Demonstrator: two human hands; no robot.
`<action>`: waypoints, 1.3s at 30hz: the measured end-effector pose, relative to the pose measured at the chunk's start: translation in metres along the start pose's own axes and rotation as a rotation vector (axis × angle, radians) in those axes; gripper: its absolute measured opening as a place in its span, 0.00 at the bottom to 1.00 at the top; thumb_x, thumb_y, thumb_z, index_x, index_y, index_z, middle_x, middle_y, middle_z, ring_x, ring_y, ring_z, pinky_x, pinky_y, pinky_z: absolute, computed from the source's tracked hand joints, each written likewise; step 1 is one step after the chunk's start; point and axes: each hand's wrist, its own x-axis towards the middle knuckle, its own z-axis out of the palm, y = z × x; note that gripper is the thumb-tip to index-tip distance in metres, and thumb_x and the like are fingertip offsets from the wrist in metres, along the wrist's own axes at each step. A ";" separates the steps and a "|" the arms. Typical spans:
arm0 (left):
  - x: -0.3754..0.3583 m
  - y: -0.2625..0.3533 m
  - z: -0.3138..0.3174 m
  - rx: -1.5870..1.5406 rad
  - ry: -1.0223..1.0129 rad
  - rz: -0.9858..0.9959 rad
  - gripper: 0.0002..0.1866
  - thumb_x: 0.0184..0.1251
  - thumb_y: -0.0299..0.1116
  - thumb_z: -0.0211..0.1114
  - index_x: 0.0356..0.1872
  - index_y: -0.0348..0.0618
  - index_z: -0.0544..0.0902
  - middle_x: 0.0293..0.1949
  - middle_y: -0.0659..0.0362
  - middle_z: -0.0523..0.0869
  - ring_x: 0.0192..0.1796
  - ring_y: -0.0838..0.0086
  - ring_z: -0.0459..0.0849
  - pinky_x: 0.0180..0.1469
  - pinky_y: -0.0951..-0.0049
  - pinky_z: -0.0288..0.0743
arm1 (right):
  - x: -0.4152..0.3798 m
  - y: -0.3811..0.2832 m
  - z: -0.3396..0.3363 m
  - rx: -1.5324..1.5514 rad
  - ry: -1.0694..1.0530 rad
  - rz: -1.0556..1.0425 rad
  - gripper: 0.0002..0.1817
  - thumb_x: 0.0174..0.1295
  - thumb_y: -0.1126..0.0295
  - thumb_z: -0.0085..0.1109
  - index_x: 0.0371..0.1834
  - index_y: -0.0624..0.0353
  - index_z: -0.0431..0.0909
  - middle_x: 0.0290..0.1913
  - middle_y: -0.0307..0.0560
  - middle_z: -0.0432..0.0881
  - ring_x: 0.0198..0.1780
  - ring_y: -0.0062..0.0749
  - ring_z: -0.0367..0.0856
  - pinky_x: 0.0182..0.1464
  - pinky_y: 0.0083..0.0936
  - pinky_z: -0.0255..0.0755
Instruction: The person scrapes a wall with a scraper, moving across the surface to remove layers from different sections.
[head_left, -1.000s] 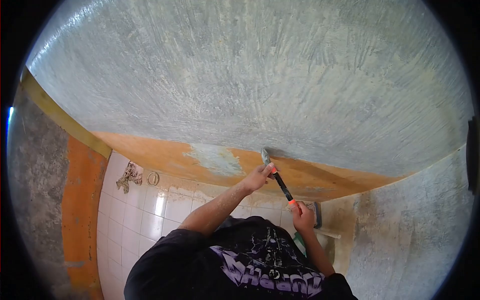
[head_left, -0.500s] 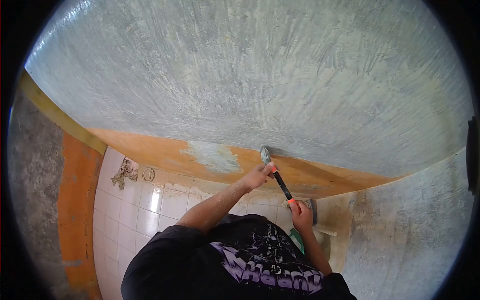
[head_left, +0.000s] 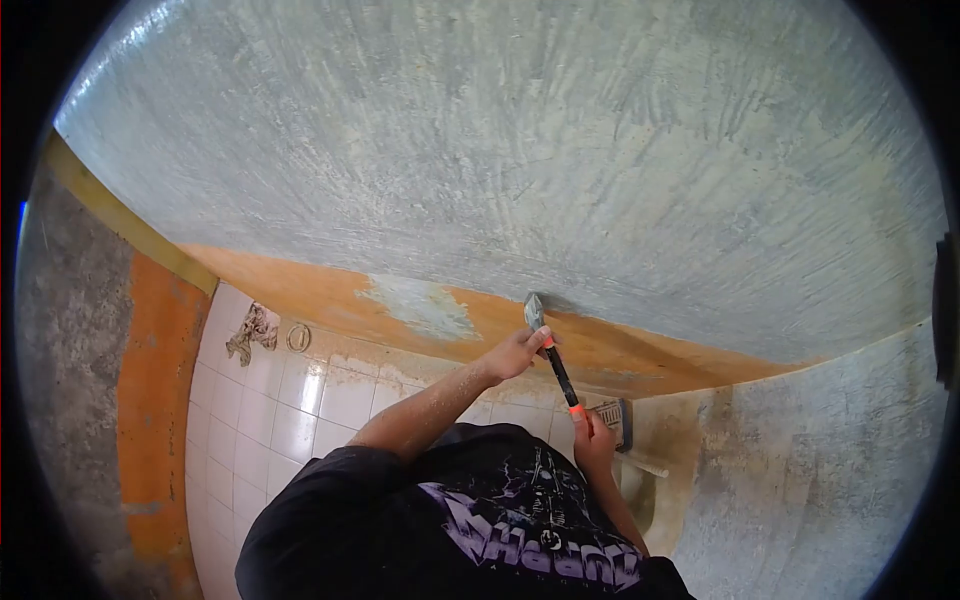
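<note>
A scraper (head_left: 562, 375) with a black handle, orange bands and a grey metal head reaches up to the wall. The head touches the wall near the border between grey scraped surface (head_left: 480, 180) and orange paint (head_left: 300, 292). Closed round the upper handle, just below the head, is my left hand (head_left: 513, 354). My right hand (head_left: 594, 440) grips the lower end of the handle. Left of the tool, a pale bare patch (head_left: 420, 306) shows in the orange paint.
White floor tiles (head_left: 258, 412) lie below, with a crumpled cloth (head_left: 254, 332) and a ring-shaped item (head_left: 298, 337) near the wall. A grey-edged object (head_left: 626, 425) stands beyond my right hand. Another wall (head_left: 800, 450) rises on the right.
My right hand and the handle's lower end have shifted slightly left and down. The green item near my right forearm no longer shows. The view has shifted slightly.
</note>
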 end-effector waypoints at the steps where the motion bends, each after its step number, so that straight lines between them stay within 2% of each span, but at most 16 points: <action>1: 0.000 -0.001 0.000 -0.010 0.012 0.006 0.28 0.81 0.58 0.41 0.58 0.48 0.80 0.51 0.60 0.86 0.54 0.72 0.79 0.55 0.64 0.73 | 0.000 -0.004 -0.002 0.004 -0.009 0.004 0.17 0.69 0.56 0.58 0.37 0.61 0.83 0.20 0.51 0.76 0.22 0.39 0.78 0.28 0.34 0.69; 3: 0.000 -0.005 0.002 -0.035 0.038 0.020 0.27 0.81 0.58 0.43 0.58 0.48 0.80 0.49 0.61 0.86 0.50 0.74 0.80 0.52 0.66 0.73 | 0.002 -0.012 -0.007 0.007 -0.029 0.008 0.17 0.70 0.58 0.58 0.36 0.62 0.81 0.19 0.47 0.73 0.21 0.29 0.72 0.27 0.29 0.66; 6: -0.005 -0.004 -0.004 -0.069 0.068 -0.014 0.27 0.82 0.57 0.41 0.59 0.48 0.79 0.53 0.60 0.85 0.58 0.71 0.78 0.59 0.63 0.72 | 0.009 -0.017 -0.004 -0.025 -0.032 -0.062 0.16 0.70 0.57 0.59 0.36 0.62 0.81 0.19 0.51 0.75 0.21 0.35 0.75 0.27 0.31 0.67; 9: -0.019 0.005 -0.022 -0.039 0.063 -0.020 0.27 0.82 0.56 0.41 0.59 0.49 0.79 0.53 0.60 0.85 0.58 0.71 0.78 0.59 0.63 0.72 | 0.023 -0.029 -0.006 -0.110 -0.099 -0.082 0.17 0.69 0.55 0.59 0.39 0.59 0.83 0.21 0.56 0.78 0.24 0.51 0.81 0.28 0.39 0.71; 15: -0.014 0.005 -0.017 -0.039 0.084 -0.057 0.28 0.82 0.57 0.40 0.59 0.48 0.79 0.53 0.60 0.86 0.58 0.71 0.79 0.59 0.63 0.72 | 0.015 -0.022 0.005 0.029 -0.057 -0.050 0.15 0.69 0.56 0.59 0.40 0.58 0.83 0.21 0.55 0.78 0.24 0.50 0.81 0.29 0.38 0.71; 18: -0.005 -0.008 -0.018 0.006 0.072 0.021 0.28 0.80 0.59 0.43 0.53 0.47 0.82 0.46 0.61 0.85 0.50 0.74 0.81 0.50 0.68 0.74 | 0.012 -0.023 0.002 0.076 -0.092 0.038 0.16 0.71 0.56 0.59 0.41 0.61 0.83 0.17 0.47 0.72 0.20 0.29 0.71 0.26 0.31 0.65; 19: -0.007 -0.007 -0.022 0.017 0.040 -0.001 0.29 0.81 0.58 0.40 0.58 0.47 0.80 0.52 0.59 0.86 0.57 0.71 0.80 0.58 0.62 0.72 | 0.013 -0.024 0.003 0.026 -0.112 0.016 0.17 0.70 0.56 0.58 0.41 0.60 0.83 0.19 0.49 0.75 0.21 0.35 0.75 0.27 0.32 0.68; 21: -0.016 -0.006 -0.029 0.052 0.060 0.003 0.30 0.81 0.59 0.40 0.58 0.47 0.80 0.52 0.59 0.86 0.57 0.71 0.80 0.58 0.62 0.73 | 0.018 -0.024 0.007 -0.074 -0.140 -0.028 0.17 0.69 0.55 0.58 0.41 0.59 0.84 0.22 0.54 0.81 0.25 0.47 0.83 0.30 0.36 0.73; 27: -0.006 -0.006 -0.023 0.026 0.012 0.010 0.30 0.80 0.60 0.42 0.59 0.47 0.80 0.54 0.59 0.84 0.56 0.70 0.80 0.57 0.61 0.73 | 0.012 -0.022 0.006 0.013 -0.053 -0.043 0.17 0.69 0.55 0.58 0.40 0.60 0.83 0.21 0.53 0.79 0.24 0.46 0.83 0.28 0.37 0.71; 30: -0.010 -0.010 -0.026 0.013 0.022 0.015 0.30 0.80 0.60 0.41 0.58 0.47 0.80 0.54 0.59 0.85 0.56 0.69 0.80 0.57 0.61 0.73 | 0.010 -0.037 -0.003 -0.026 -0.121 0.063 0.17 0.70 0.55 0.58 0.39 0.60 0.83 0.20 0.53 0.78 0.23 0.46 0.82 0.28 0.37 0.71; 33: -0.016 -0.006 -0.034 0.005 0.040 0.014 0.30 0.80 0.59 0.42 0.58 0.46 0.80 0.53 0.58 0.85 0.56 0.69 0.80 0.57 0.62 0.74 | 0.009 -0.032 0.015 -0.111 -0.099 -0.030 0.17 0.70 0.55 0.58 0.39 0.60 0.83 0.19 0.52 0.78 0.21 0.44 0.79 0.28 0.36 0.70; 36: -0.016 -0.009 -0.034 -0.021 0.034 -0.014 0.30 0.81 0.59 0.42 0.58 0.45 0.80 0.53 0.57 0.85 0.57 0.68 0.80 0.56 0.62 0.75 | 0.003 -0.030 0.020 0.004 -0.037 -0.013 0.17 0.71 0.57 0.57 0.39 0.62 0.81 0.20 0.48 0.74 0.22 0.30 0.73 0.27 0.30 0.65; 39: -0.011 -0.007 -0.035 0.024 0.002 0.014 0.31 0.80 0.61 0.42 0.59 0.46 0.80 0.51 0.57 0.85 0.55 0.69 0.80 0.54 0.63 0.76 | 0.001 -0.040 0.010 0.044 -0.116 0.115 0.16 0.71 0.57 0.58 0.40 0.61 0.82 0.20 0.50 0.74 0.22 0.32 0.73 0.28 0.31 0.66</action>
